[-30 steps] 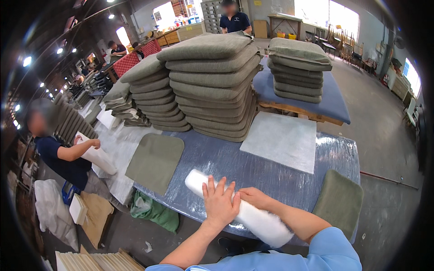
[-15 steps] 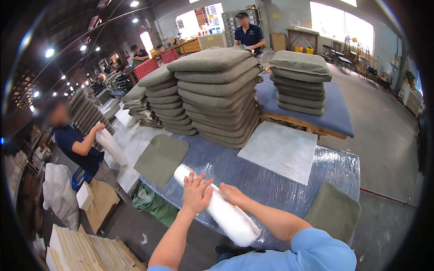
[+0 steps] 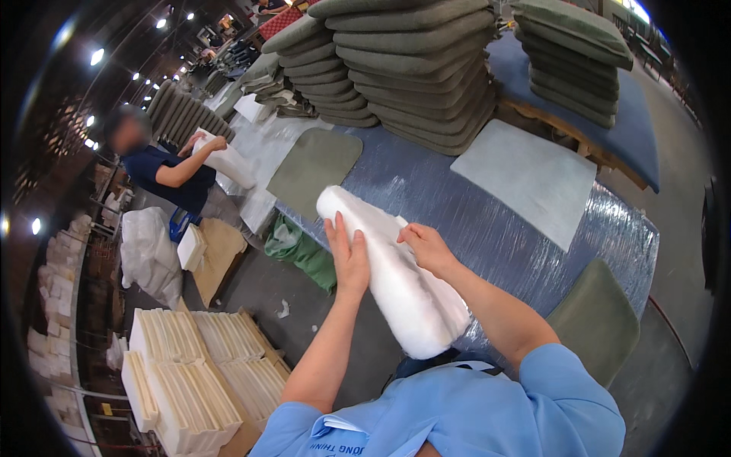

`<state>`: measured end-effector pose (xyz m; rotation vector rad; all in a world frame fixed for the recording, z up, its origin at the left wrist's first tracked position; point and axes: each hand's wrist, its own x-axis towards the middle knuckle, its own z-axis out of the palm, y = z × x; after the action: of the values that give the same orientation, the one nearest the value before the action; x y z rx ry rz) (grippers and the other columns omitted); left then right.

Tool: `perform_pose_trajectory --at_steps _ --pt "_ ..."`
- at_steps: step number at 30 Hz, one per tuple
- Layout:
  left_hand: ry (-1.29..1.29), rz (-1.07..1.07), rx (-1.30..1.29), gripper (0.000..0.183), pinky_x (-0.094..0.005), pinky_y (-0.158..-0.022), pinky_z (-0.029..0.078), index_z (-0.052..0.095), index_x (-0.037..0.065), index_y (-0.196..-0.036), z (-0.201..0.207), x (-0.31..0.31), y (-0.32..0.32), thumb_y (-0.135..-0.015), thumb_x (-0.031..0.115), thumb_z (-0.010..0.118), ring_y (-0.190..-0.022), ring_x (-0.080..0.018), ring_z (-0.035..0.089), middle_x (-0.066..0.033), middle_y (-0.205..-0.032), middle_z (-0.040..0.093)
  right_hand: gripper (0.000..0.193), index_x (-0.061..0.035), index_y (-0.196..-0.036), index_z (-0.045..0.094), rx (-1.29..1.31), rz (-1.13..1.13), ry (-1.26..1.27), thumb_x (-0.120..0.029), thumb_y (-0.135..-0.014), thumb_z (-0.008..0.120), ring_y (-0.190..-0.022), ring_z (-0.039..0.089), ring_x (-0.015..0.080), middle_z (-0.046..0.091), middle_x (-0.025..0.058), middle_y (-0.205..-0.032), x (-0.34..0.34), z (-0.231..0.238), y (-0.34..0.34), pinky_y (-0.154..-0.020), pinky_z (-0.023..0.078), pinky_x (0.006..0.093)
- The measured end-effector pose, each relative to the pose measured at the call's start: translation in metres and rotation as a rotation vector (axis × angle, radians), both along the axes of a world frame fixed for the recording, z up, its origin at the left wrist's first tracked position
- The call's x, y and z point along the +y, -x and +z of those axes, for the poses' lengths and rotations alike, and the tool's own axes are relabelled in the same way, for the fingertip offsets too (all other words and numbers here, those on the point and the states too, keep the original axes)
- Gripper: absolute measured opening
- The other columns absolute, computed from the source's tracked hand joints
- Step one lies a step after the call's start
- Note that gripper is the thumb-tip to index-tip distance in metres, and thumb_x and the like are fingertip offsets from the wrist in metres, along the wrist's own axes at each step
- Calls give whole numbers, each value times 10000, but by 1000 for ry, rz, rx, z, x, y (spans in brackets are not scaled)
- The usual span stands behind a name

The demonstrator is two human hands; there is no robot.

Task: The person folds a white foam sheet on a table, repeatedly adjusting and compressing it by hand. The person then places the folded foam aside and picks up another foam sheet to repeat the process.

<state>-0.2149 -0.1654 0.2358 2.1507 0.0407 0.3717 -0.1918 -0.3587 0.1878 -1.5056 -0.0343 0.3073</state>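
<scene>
A thick white roll [image 3: 396, 293] of soft padding, like batting, lies slantwise across the front edge of the table, its near end close to my body. My left hand [image 3: 350, 255] rests flat against the roll's left side, fingers stretched out and slightly apart. On the other side, my right hand [image 3: 426, 247] has its fingers curled in a pinch on the roll's edge, where a small white flap sticks out. Beyond the roll's far end lies a flat olive-green cushion cover [image 3: 316, 164]. A white sheet [image 3: 525, 179] is spread farther right.
Tall stacks of green cushions [image 3: 419, 68] stand at the back of the plastic-covered blue table [image 3: 426, 183]. Another green cover [image 3: 598, 324] hangs at the right edge. At left, a co-worker [image 3: 171, 164] handles a similar roll. White foam slabs [image 3: 190, 381] and a green bag [image 3: 304, 255] are below.
My view has tipped downward. My right hand has gone from lying on the roll to pinching its edge; my left hand has slid onto its left side.
</scene>
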Motion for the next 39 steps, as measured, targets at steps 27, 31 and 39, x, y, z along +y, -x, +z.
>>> perform_pose_trajectory --at_steps 27,31,39 --pt "-56 14 109 587 -485 -1290 157 324 131 -1668 12 -27 4 -1120 301 446 -1622 -406 79 -257 -1750 14 422 -29 -1025 618 -182 112 163 -421 -1100 482 -957 693 388 721 215 -983 11 22 -9 -873 500 488" --pt "-105 26 124 628 -506 -1288 156 302 121 -1672 14 -26 6 -1091 240 507 -1614 -442 78 -294 -1737 1 434 -24 -948 635 -272 250 229 -404 -1098 488 -961 684 412 718 224 -955 16 25 -3 -860 501 512" --pt "-109 -5 127 670 -511 -1284 151 290 97 -1671 11 -22 8 -1065 212 551 -1614 -449 77 -304 -1733 -1 371 -26 -970 644 -184 21 480 -361 -1086 535 -941 697 399 720 226 -956 2 -83 -11 -813 520 489"
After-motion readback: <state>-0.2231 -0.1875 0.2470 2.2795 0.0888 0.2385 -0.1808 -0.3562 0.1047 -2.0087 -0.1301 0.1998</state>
